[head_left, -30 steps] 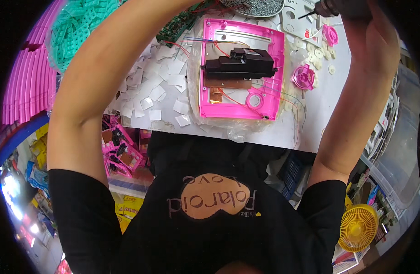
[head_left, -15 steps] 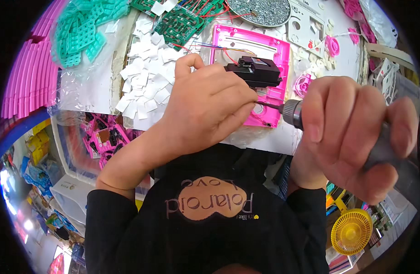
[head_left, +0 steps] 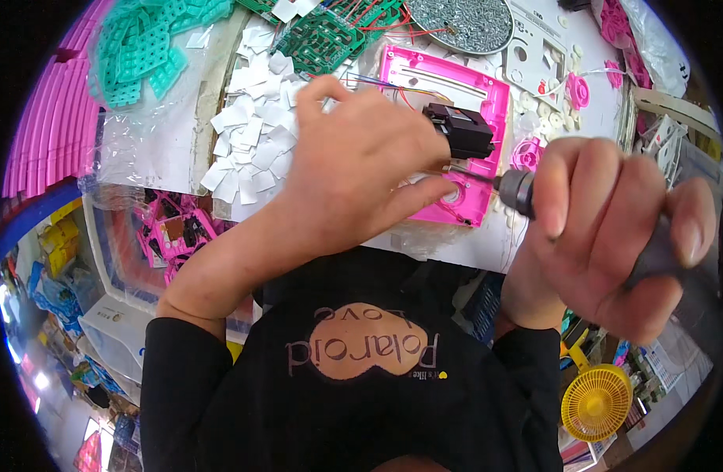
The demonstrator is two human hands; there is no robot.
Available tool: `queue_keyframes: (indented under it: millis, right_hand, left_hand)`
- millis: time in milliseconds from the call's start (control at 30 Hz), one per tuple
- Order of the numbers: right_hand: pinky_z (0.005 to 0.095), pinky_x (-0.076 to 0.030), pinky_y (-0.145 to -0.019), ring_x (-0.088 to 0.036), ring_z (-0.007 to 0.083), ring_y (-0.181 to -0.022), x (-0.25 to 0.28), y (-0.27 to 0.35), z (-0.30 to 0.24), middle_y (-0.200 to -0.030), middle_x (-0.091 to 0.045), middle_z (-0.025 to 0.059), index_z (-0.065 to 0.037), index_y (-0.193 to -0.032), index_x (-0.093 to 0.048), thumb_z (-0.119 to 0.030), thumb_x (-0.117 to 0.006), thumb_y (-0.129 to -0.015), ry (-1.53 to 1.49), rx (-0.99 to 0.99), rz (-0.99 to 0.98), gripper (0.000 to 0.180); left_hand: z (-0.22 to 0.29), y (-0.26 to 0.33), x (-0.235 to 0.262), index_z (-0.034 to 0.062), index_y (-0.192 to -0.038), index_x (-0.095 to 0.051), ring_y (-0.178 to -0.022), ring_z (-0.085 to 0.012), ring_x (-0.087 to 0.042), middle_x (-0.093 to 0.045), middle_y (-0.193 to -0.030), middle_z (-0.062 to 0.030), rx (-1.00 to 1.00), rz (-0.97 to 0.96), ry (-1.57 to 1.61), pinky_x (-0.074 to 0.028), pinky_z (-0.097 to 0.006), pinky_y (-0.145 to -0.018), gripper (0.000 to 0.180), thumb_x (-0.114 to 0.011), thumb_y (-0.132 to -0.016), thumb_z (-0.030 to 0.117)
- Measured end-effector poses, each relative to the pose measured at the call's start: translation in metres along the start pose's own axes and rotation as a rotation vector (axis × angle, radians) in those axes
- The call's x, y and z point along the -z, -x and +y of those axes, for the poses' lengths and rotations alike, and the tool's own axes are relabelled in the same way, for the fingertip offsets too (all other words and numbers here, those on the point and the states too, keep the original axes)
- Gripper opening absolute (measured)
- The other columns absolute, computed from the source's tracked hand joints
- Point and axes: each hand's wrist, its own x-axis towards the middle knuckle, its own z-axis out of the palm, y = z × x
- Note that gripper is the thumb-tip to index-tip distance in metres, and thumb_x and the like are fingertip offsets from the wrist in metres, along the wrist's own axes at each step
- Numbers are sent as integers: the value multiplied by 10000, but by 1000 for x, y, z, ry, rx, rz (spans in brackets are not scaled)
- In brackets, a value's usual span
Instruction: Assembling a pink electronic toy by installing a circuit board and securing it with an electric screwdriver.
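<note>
My right hand (head_left: 613, 228) is closed around a dark electric screwdriver (head_left: 517, 193) with a grey collar. Its thin bit points left over the pink plastic casing (head_left: 487, 102), its tip close to my left fingers. Slightly blurred, my left hand (head_left: 365, 161) hovers palm down over the casing's left side, with the thumb stretched apart from the curled fingers. Nothing shows in its grasp, though its palm side is hidden. Beside the left fingertips, a black box-shaped part (head_left: 465, 132) sits in the casing, with thin coloured wires (head_left: 381, 82) running near it.
White square pieces (head_left: 251, 134) are heaped left of the casing. Behind lie green circuit boards (head_left: 322, 39), a round tray of screws (head_left: 463, 23) and a white panel (head_left: 534, 55). Teal keypads (head_left: 145, 55) and stacked pink panels (head_left: 51, 126) stand left; a yellow fan (head_left: 597, 401) is below right.
My left thumb has parted from the fingers, which were gathered at the bit's tip. The casing and bench things appear slightly further right. My right hand keeps its grip on the screwdriver.
</note>
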Motion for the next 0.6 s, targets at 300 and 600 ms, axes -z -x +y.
queue_keyframes:
  millis: [300,600]
  right_hand:
    - [347,-398,-797,-439,85,-707,45,-22,-2,-784,-510,-84,-171,-1371,-600,-340,-509,-1031,94,32,-144,390]
    - [359,-419,-784,-445,101,-699,45,-31,9,-783,-501,-71,-165,-1399,-575,-331,-468,-1043,129,43,-200,407]
  left_hand:
    - [-13,12,-17,137,-1164,-656,-1038,-251,-604,-693,-1086,-21,164,-85,-128,-304,-444,-964,451,-848,-778,269]
    - [-23,10,-12,114,-1181,-657,-1000,-251,-629,-693,-1064,-44,190,-137,19,-328,-404,-939,432,-824,-813,266]
